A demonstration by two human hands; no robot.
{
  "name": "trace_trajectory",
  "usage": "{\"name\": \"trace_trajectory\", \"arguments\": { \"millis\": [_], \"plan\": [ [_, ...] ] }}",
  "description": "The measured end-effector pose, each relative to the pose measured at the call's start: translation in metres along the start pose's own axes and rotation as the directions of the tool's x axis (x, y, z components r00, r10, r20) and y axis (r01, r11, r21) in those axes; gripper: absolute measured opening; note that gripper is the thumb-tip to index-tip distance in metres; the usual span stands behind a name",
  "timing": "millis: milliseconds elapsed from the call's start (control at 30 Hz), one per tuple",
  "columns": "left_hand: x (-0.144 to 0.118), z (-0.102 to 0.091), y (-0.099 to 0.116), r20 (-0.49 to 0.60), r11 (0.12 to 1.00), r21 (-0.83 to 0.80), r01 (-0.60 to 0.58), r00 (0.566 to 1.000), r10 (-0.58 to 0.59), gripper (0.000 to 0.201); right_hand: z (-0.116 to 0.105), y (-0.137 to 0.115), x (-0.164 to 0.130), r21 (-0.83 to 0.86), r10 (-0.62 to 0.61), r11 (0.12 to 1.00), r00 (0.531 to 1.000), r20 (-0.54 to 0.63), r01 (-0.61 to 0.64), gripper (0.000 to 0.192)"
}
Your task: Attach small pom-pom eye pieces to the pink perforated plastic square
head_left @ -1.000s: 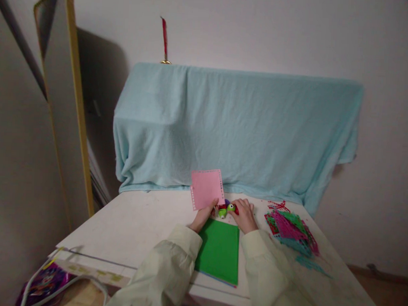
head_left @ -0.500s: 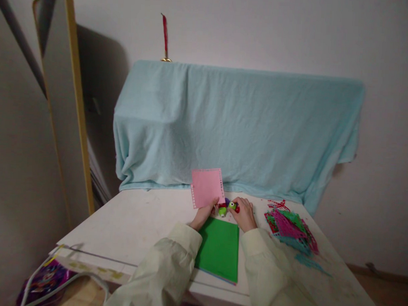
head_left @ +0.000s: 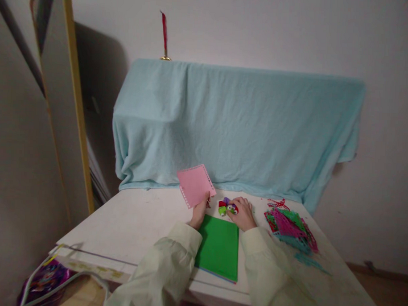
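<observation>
My left hand (head_left: 199,211) grips the lower right corner of a pink sheet of paper (head_left: 193,185), tilted above the table. Small punched notches run along several of its edges. My right hand (head_left: 244,213) is at a cluster of small craft punches, its fingertips closed around a green craft punch (head_left: 230,208); the fingers partly hide it. Beside it on the table are another green craft punch (head_left: 222,211) and red and purple ones. Below the hands lies a stack of coloured paper with a green sheet (head_left: 219,247) on top.
To the right sits a pile of punched paper scraps (head_left: 290,227) in pink, green, red and blue. A light blue cloth (head_left: 238,132) hangs behind the white table (head_left: 148,218). A gold-framed mirror (head_left: 73,77) leans at left; a pale cable (head_left: 86,274) loops by the near left corner.
My left hand has shifted the pink paper to the left and tilted it. My right hand has lowered the green craft punch slightly toward the others.
</observation>
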State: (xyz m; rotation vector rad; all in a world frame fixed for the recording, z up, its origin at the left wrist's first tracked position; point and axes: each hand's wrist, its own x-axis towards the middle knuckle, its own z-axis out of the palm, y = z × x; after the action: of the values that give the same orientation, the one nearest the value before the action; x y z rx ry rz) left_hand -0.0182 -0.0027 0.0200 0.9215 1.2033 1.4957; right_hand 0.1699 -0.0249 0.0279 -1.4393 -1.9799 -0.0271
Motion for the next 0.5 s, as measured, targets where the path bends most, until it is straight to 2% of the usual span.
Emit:
{"name": "trace_trajectory", "arguments": {
  "millis": [133, 267, 367, 500],
  "plan": [
    [0.013, -0.008, -0.009, -0.122, 0.995, -0.075, -0.058, 0.991, 0.049, 0.051, -0.013, 0.006, 0.006, 0.115, 0.071, 0.992, 0.976, -0.208, -0.047, 0.020],
    [0.022, -0.013, -0.015, -0.209, 0.995, -0.103, -0.019, 0.978, -0.003, 0.052, -0.018, 0.029, 0.009, 0.262, 0.233, 0.956, 0.885, -0.402, -0.132, 0.024],
    [0.025, -0.014, -0.017, -0.208, 0.992, -0.124, -0.032, 0.978, 0.006, 0.050, -0.015, 0.044, 0.007, 0.360, 0.349, 0.912, 0.835, -0.425, -0.198, 0.028],
    [0.024, -0.013, -0.016, -0.225, 0.990, -0.124, -0.061, 0.974, 0.032, 0.048, -0.011, 0.052, 0.005, 0.396, 0.389, 0.890, 0.831, -0.398, -0.227, 0.030]
  ]
}}
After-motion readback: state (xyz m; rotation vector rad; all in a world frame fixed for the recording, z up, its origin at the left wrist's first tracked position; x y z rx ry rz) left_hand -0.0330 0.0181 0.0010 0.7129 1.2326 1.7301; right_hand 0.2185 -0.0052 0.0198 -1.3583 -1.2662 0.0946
